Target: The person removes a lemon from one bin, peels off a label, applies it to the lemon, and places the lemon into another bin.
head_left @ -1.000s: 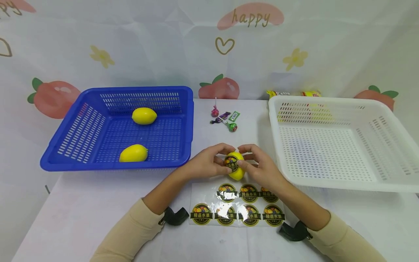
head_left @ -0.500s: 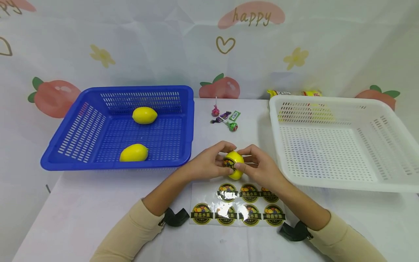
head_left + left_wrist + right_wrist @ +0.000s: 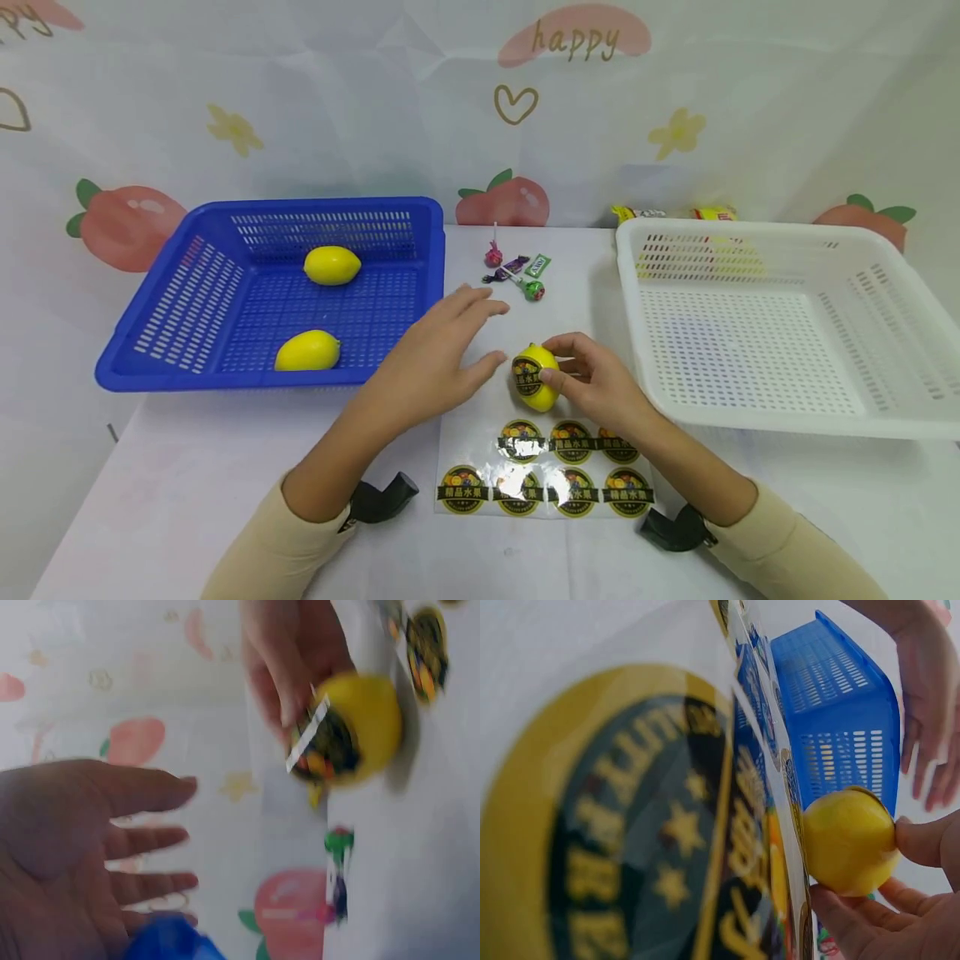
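Note:
A yellow lemon [image 3: 543, 398] with a round black-and-gold sticker [image 3: 527, 377] on its left side stands behind the sticker sheet [image 3: 487, 454]. My right hand [image 3: 600, 383] grips the lemon from the right, thumb in front and fingers behind; the right wrist view shows the lemon [image 3: 849, 844] between thumb and fingers. My left hand [image 3: 431, 358] is apart from it, off to the left near the blue basket's corner, fingers spread and holding nothing. In the left wrist view the left hand [image 3: 82, 847] is likewise free, with the stickered lemon [image 3: 375, 724] beyond it.
The blue basket [image 3: 270, 379] at left holds two lemons. On the right stands a white basket [image 3: 750, 421], with yellow packets [image 3: 637, 213] behind it. Between the baskets lie wrapped candies and two lollipops, among them a green lollipop [image 3: 533, 290].
My left hand has let go of the lemon and moved left and away, its fingers spreading. The right hand keeps its grip in nearly the same place, and the sticker is more exposed.

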Motion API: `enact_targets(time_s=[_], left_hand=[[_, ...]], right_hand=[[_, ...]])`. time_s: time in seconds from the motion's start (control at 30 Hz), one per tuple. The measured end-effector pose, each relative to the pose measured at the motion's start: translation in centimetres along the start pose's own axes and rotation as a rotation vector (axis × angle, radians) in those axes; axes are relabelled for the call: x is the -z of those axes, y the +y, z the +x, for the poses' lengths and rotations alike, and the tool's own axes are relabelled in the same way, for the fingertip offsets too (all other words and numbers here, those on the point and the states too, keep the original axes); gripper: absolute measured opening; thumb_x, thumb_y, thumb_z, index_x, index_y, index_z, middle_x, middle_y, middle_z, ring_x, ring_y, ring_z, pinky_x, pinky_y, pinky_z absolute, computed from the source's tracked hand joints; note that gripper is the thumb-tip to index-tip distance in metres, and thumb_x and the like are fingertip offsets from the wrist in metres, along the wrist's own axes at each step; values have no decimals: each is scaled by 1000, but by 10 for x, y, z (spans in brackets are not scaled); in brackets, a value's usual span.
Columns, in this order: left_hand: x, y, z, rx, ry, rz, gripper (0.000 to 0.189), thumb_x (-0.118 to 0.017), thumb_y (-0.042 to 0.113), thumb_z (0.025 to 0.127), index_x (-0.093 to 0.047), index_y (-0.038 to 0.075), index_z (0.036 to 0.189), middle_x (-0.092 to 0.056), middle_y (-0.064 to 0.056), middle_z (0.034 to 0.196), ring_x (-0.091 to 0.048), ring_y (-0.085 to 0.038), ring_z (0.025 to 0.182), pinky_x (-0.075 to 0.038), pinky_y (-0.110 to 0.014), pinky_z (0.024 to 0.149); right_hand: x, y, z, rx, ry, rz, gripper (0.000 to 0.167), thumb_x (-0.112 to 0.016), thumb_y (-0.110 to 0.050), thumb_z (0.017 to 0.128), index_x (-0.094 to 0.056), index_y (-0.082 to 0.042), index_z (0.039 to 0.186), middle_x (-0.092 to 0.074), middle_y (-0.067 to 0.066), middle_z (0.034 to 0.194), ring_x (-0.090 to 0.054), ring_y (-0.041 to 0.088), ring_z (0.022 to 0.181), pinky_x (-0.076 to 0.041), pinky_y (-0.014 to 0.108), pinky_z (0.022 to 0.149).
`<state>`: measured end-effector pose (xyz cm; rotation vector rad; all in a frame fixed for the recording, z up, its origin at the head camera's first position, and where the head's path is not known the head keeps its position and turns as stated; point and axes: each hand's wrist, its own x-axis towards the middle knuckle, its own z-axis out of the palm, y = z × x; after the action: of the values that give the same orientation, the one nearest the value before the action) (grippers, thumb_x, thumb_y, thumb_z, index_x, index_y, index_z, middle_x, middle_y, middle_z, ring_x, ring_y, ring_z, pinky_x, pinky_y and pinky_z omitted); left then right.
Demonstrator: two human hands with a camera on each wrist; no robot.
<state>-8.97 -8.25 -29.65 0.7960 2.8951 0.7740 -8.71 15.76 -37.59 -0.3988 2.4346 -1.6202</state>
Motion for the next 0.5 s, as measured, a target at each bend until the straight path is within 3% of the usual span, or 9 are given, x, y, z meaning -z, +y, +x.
enact_targets(time_s=[0.13,0.23,0.4,0.5], left_hand=[[0,-11,1,103,-48,199,69,-69,39,95,-44,7,150,-30,-18,160,-13,-37,150,-17,-53,118],[-6,-17,1,126,-92,306,81,-68,47,94,-36,4,154,-20,-19,163,-1,-37,151,-13,-54,119],[-12,-20,1,114,-56,374,84,-69,46,93,-32,3,156,-15,-20,164,0,-37,151,-14,-52,119],[-13,-20,-1,121,-39,382,86,-70,44,93,-31,1,156,-12,-22,164,-3,-37,151,-17,-52,119]], right_hand=[[0,0,0,6,-16,-15,31,-65,-11,98,-58,-2,127,-61,18,128,-64,38,110,-53,50,90],[0,0,0,28,-30,-23,33,-62,-11,100,-56,-3,131,-58,18,133,-63,38,111,-53,51,89],[1,1,0,122,2,-60,35,-57,-5,101,-55,-4,136,-54,15,139,-59,37,116,-52,53,92],[1,4,1,192,39,-74,32,-54,2,99,-59,-1,131,-54,17,137,-54,35,120,-52,51,92]])
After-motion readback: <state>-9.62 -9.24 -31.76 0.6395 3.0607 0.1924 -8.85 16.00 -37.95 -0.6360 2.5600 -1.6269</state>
